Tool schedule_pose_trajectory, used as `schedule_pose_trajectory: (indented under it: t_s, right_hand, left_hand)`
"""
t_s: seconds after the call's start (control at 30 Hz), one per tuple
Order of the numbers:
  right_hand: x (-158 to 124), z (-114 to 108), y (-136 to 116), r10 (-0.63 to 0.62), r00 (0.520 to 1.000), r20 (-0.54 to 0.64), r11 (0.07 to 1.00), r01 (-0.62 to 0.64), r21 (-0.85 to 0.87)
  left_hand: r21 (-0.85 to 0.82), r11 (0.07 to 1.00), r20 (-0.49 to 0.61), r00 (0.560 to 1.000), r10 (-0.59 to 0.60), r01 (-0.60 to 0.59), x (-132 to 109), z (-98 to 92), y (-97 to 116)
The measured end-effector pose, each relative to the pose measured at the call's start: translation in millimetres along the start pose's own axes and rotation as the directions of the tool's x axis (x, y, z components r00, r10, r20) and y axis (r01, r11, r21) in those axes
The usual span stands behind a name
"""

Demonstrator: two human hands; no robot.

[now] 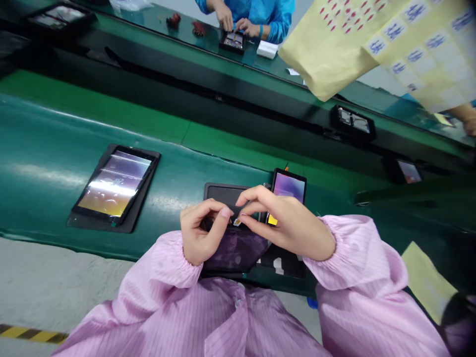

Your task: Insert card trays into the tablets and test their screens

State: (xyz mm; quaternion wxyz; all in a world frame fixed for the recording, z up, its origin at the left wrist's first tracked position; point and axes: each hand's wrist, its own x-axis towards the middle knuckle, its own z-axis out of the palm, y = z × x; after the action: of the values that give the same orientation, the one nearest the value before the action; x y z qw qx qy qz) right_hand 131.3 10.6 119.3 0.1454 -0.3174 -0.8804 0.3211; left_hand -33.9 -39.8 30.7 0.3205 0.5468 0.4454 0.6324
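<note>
My left hand (203, 230) curls around the upper edge of a dark tablet back shell (234, 253) held against my lap at the bench edge. My right hand (282, 220) pinches something small and yellowish at the shell's top, fingertips meeting my left thumb. Just behind my fingers lies a lit tablet screen (288, 191) beside a dark tray (226, 193) on the green bench (44, 168). Both sleeves are pink.
Another lit tablet (115, 183) rests on a black mat at left. Across the belt a person in blue (238, 25) works on a small device. Yellow label sheets (375, 39) hang at upper right. More devices (353, 121) sit along the far bench.
</note>
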Motion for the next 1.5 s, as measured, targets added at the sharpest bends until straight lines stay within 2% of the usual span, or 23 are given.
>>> schedule_pose_trajectory:
  t_s: [0.1,0.2,0.33,0.47,0.57,0.73,0.93,1.3,1.5]
  right_hand:
    - [2.6,0.6,-0.3,0.005,0.999,0.046,1.000,-0.006,0.027]
    - [4.6,2.6,3.0,0.050,0.997,0.050,0.987,-0.057,0.151]
    - [3.8,11.1,8.7,0.152,0.988,-0.021,0.930,-0.136,0.342]
    - [0.2,21.3,10.3,0.173,0.979,-0.109,0.908,-0.116,0.403]
    - [-0.8,24.8,10.8,0.136,0.982,-0.130,0.927,-0.080,0.367]
    - [1.9,22.8,14.5,0.037,0.992,-0.117,0.979,-0.013,0.203]
    - [5.7,21.3,19.4,-0.089,0.990,-0.112,0.988,0.102,0.116]
    - [5.7,23.7,22.3,-0.051,0.987,-0.155,0.979,0.080,0.186]
    - [4.3,25.2,20.0,-0.077,0.979,-0.189,0.989,0.098,0.106]
  left_hand:
    - [0.005,1.000,0.001,1.000,-0.005,0.005,0.1,0.0,0.7]
    - [0.009,1.000,-0.007,1.000,-0.004,0.004,0.2,-0.1,1.6]
    - [0.009,1.000,-0.010,1.000,-0.016,0.016,-0.4,-0.4,0.5]
    - [0.002,1.000,-0.009,1.000,-0.024,0.024,-0.3,-0.7,-2.3]
    - [0.007,1.000,-0.010,1.000,-0.024,0.024,0.7,-0.6,-3.0]
    - [0.035,0.999,-0.017,0.999,-0.031,0.031,2.6,0.4,-2.4]
    - [0.043,0.998,-0.027,0.999,-0.046,0.047,3.2,0.6,-3.6]
    - [0.040,0.997,-0.031,0.998,-0.061,0.062,5.4,2.7,-5.8]
    - [0.044,0.997,-0.024,0.998,-0.063,0.064,4.9,1.6,-3.8]
